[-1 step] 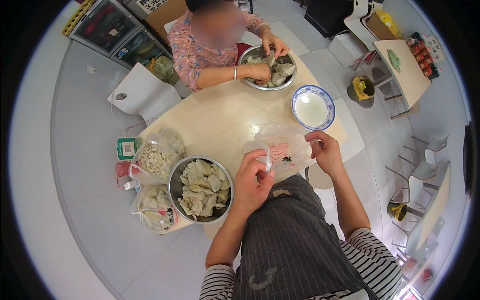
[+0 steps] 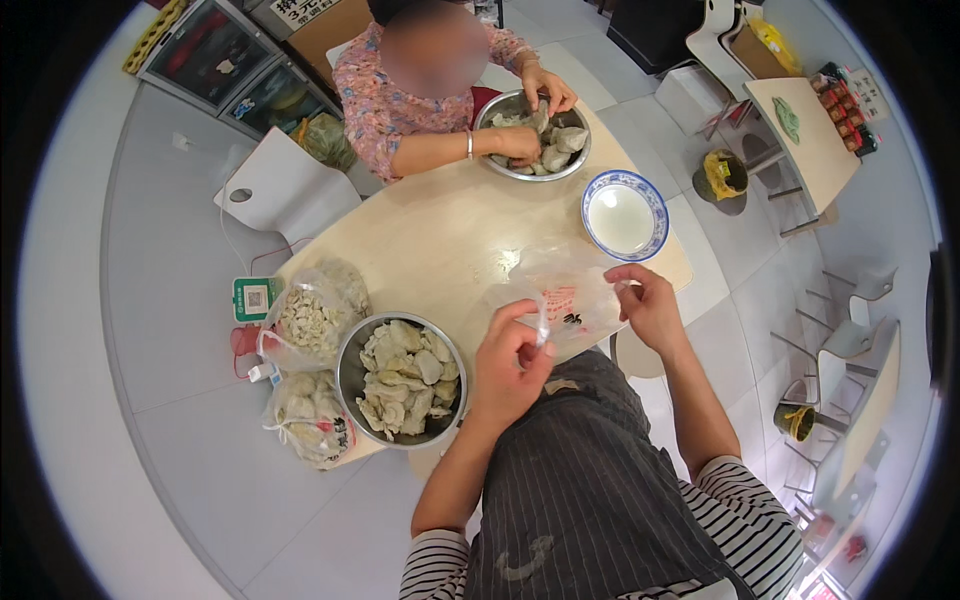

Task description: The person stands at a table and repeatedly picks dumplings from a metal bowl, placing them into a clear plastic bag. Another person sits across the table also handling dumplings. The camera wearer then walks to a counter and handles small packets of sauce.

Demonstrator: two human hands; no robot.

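Observation:
Between my hands a thin clear plastic bag (image 2: 566, 300) with red and black print is stretched over the near edge of the table. My left hand (image 2: 510, 365) pinches a gathered part of the bag's rim between thumb and fingers. At the bag's right side, my right hand (image 2: 648, 305) grips the rim with bent fingers. Just left of my left forearm stands a steel bowl (image 2: 344, 352) of flat, pale greenish pieces, whose kind I cannot tell. A blue-and-white bowl (image 2: 592, 222) of milky liquid sits beyond the bag.
Across the table (image 2: 440, 235), a person (image 2: 410, 150) works with both hands in another steel bowl (image 2: 540, 177) of greenish lumps. Two filled plastic bags (image 2: 318, 312) and a green code stand (image 2: 256, 298) crowd the left edge. A white chair (image 2: 290, 185) stands at the far left.

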